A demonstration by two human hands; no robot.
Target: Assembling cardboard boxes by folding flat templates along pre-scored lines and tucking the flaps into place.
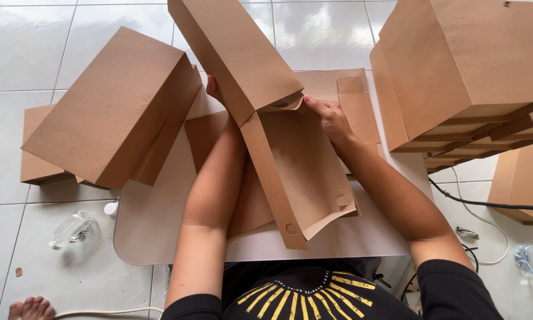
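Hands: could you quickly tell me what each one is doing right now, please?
Left hand: mostly hidden behind the cardboard box; grip cannot be told.
Right hand: pressing the box flap.

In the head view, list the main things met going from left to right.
Bare foot → clear plastic bottle → closed brown box → left hand → half-folded box → right hand → stack of finished boxes

Head cam, steep downward view, close over low table [160, 237] and forearms
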